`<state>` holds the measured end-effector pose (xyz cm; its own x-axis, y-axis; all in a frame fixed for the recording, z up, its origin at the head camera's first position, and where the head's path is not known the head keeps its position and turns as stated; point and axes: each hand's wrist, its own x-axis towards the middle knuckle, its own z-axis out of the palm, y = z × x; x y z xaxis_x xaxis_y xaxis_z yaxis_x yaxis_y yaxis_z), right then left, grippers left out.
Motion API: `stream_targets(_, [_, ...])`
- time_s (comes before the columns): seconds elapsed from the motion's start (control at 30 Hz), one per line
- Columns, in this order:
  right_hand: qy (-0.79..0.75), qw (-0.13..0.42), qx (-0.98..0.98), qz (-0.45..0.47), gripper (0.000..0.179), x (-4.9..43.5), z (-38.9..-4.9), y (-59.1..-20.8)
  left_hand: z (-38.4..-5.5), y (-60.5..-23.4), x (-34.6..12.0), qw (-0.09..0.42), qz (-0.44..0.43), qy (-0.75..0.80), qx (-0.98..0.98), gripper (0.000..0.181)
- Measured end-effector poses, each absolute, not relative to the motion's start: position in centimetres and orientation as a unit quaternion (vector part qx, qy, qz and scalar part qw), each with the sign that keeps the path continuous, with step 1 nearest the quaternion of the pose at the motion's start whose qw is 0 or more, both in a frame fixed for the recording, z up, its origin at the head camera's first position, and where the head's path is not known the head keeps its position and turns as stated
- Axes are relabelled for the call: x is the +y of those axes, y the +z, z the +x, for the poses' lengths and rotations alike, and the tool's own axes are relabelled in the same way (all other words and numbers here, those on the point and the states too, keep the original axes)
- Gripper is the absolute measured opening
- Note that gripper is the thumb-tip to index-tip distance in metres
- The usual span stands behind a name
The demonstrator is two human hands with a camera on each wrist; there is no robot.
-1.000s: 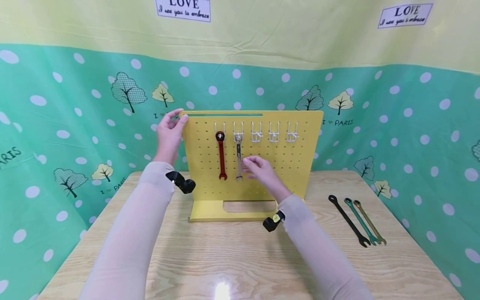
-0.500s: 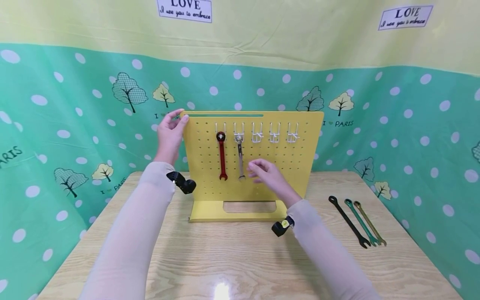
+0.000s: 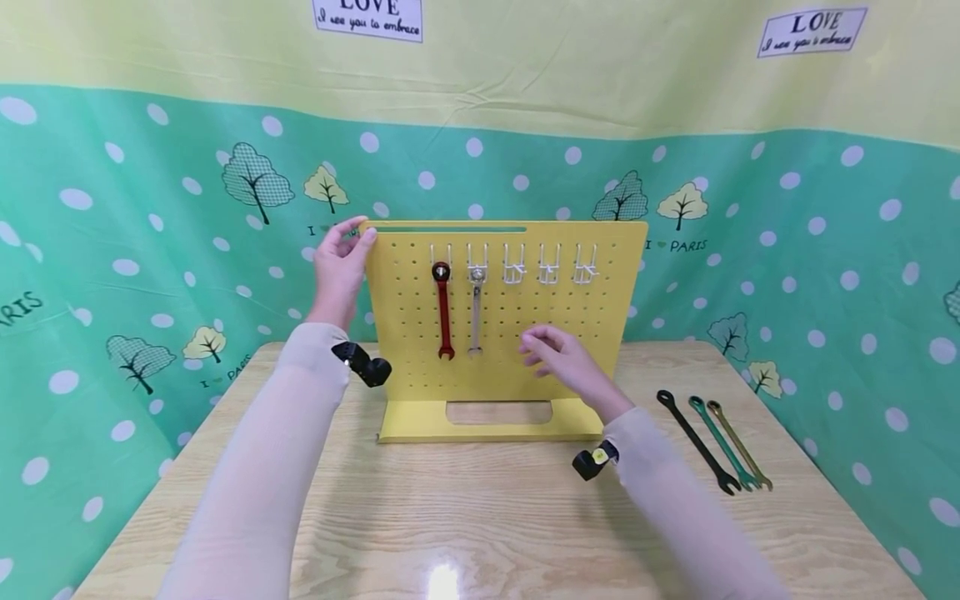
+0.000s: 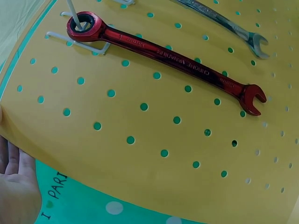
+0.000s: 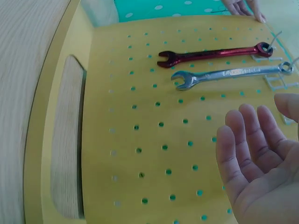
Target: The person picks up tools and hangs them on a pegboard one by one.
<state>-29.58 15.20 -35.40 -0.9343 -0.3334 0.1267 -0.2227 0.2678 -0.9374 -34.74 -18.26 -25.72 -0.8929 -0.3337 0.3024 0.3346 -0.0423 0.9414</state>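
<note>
My left hand (image 3: pixel 341 271) grips the upper left corner of a yellow pegboard (image 3: pixel 555 312), thumb in front and fingers behind. A red combination wrench (image 3: pixel 444 312) hangs by its ring end from the leftmost white hook. Beside it a silver combination wrench (image 3: pixel 476 317) hangs from the second hook. My right hand (image 3: pixel 562 358) is in front of the board, to the right of the silver wrench and apart from it. In the right wrist view its fingers (image 5: pixel 254 135) are loosely bent, with nothing in the palm.
Several white hooks (image 3: pixel 548 271) without wrenches line the board's right half. On the wooden table (image 3: pixel 450 517), at the right, lie a black wrench (image 3: pixel 697 442), a green wrench (image 3: pixel 723 442) and a gold wrench (image 3: pixel 741 446). A patterned curtain (image 3: pixel 480 108) surrounds the table.
My right hand has let go of the silver wrench and moved right, away from it. The silver wrench swings slightly on its hook. My left hand stays at the corner.
</note>
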Motion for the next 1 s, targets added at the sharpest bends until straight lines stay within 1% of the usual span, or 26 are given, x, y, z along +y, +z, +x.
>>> stream_targets(0.17, [-0.573, 0.05, 0.8, -0.17, 0.052, 16.7, -29.4, -35.8, -34.8, -25.7, -18.4, 0.23, 0.0, -0.721, -0.654, 0.037])
stream_targets(0.3, [-0.566, 0.052, 0.807, -0.162, 0.052, 18.3, -28.9, -36.4, -34.7, -25.7, -18.4, 0.23, 0.001, -0.719, -0.656, 0.035])
stream_targets(0.7, [-0.517, 0.048, 0.844, -0.131, 0.051, 24.3, -27.3, -38.0, -34.6, -25.6, -18.4, 0.23, 0.002, -0.717, -0.658, 0.036])
stream_targets(1.0, [-0.478, 0.05, 0.871, -0.099, 0.047, 29.0, -25.9, -39.5, -34.6, -25.7, -18.4, 0.227, 0.001, -0.718, -0.658, 0.035])
